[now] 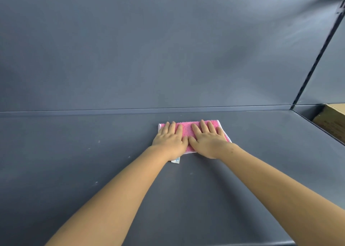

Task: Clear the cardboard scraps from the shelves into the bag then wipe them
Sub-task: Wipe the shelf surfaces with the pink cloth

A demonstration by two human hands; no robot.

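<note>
A pink cloth [187, 130] with a white hem lies flat on the dark grey shelf [93, 171], close to the back wall. My left hand [170, 140] presses on its left half with straight fingers. My right hand [208, 140] presses on its right half the same way, thumb beside the left thumb. A small white label [176, 160] sticks out from under my left wrist. A few tiny pale specks dot the shelf to the left. No cardboard scraps or bag show on this shelf.
The grey back panel [168, 49] rises just behind the cloth. A dark upright post [315, 62] bounds the shelf at the right. Past it, lower down, sits a brown cardboard box [332, 122].
</note>
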